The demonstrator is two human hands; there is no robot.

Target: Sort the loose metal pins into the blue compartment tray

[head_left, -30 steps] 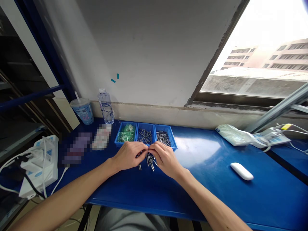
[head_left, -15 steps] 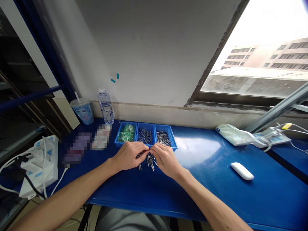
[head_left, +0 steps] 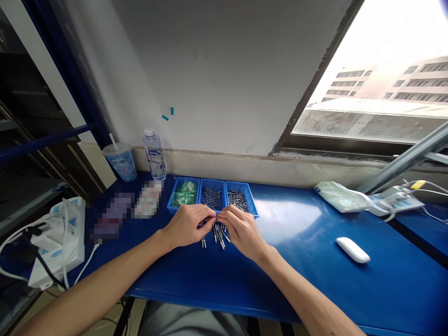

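Note:
My left hand [head_left: 191, 226] and my right hand [head_left: 242, 231] meet fingertip to fingertip just in front of the bins. Both are closed in a pinch. Something tiny seems to sit where the fingertips come together, but its kind is too small to tell. Under and between the hands lies a loose pile of slim, shiny metal pins [head_left: 219, 237] on the blue table. Behind stand three joined blue bins: the left bin [head_left: 172, 205] holds green-tinted plastic packets, the middle bin [head_left: 223, 187] small metal pins, the right bin [head_left: 255, 209] a denser heap of metal pieces.
A water bottle [head_left: 154, 156] and a lidded cup [head_left: 122, 163] stand at the back left. Power strips [head_left: 66, 233] with cables lie at the left edge. A white oval case [head_left: 353, 249] and a soft plastic pack [head_left: 339, 196] rest on the right.
The fingertips have shifted slightly, and a small gap with a dark bit shows between them now. Both hands otherwise stay in place; bins and pile look the same.

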